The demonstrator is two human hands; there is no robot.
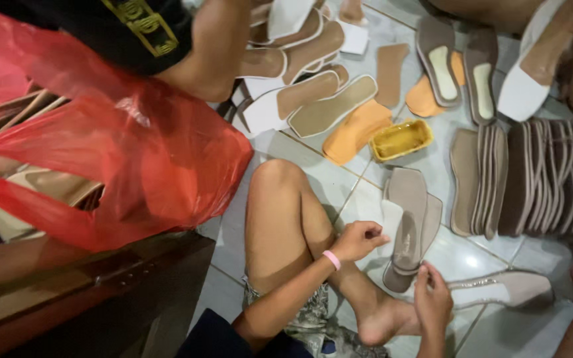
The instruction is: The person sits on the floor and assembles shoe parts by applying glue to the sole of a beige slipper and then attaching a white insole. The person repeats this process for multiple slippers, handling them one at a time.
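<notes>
On the tiled floor, near centre:
Left hand: fingers curled, gripping the near-left edge of the grey sandal.
Right hand: fingers close together, tips touching the sandal's heel end.
Grey sandal: flat on the floor, just right of the bent knee.
Yellow tray: farther off, beyond the sandal.
Insole stack: right.
Red bag: left.
</notes>
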